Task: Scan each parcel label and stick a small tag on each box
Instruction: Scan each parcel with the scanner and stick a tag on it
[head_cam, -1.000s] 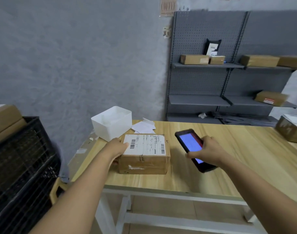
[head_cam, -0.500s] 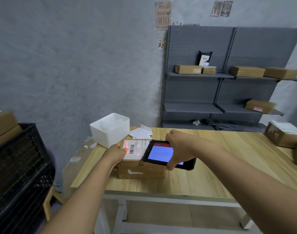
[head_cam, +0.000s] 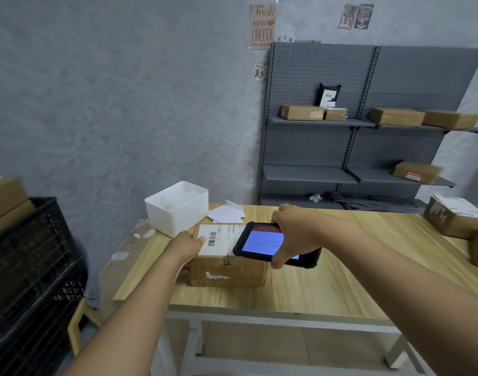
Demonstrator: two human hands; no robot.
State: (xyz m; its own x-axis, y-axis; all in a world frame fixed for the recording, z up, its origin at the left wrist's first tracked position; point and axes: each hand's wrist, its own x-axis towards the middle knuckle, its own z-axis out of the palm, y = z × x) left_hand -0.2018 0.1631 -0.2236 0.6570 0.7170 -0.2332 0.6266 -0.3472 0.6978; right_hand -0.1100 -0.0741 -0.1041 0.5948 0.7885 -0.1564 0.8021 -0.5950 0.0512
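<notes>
A brown cardboard parcel point(head_cam: 229, 270) lies near the left front of the wooden table point(head_cam: 327, 289). Its white label point(head_cam: 219, 238) with a barcode faces up. My left hand point(head_cam: 186, 246) grips the parcel's left edge, thumb on the label. My right hand point(head_cam: 292, 232) holds a black handheld scanner point(head_cam: 262, 242) flat over the right half of the label, its blue screen facing up. The scanner hides part of the label.
A white plastic bin point(head_cam: 178, 207) and loose paper slips point(head_cam: 227, 213) sit behind the parcel. More parcels point(head_cam: 455, 218) lie at the table's right edge. A black crate point(head_cam: 34, 280) stands on the left. Grey shelves point(head_cam: 354, 123) with boxes line the back wall.
My right hand swung the scanner from beside the parcel to over its label. The red scan light seen half a second ago no longer shows. My left hand stayed on the parcel.
</notes>
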